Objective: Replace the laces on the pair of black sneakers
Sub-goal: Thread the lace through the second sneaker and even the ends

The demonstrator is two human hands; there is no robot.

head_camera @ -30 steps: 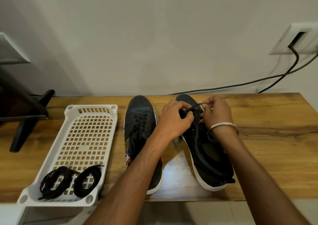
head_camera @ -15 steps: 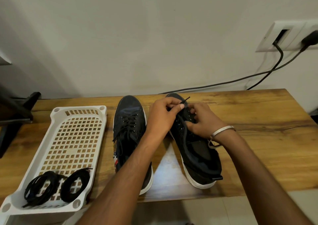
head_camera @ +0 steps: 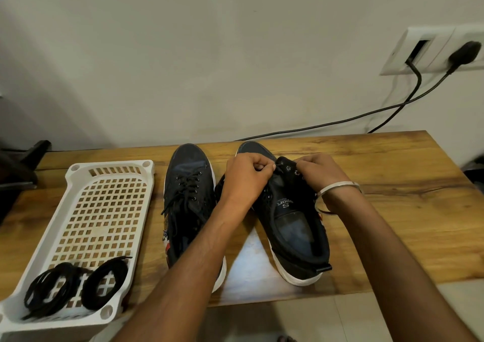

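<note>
Change: my left hand (head_camera: 246, 176) no longer holds the lace end up; it pinches at the black canvas sneaker (head_camera: 293, 216).
Right hand (head_camera: 318, 172): grip on the eyelet flap.
Meaning: likely unlacing.

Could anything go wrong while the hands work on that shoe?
Maybe. The right sneaker sits near the wooden table's front edge, so a hard tug by the left hand or right hand might slide it off. The new laces lie coiled in the white basket, and could tangle when grabbed.
</note>
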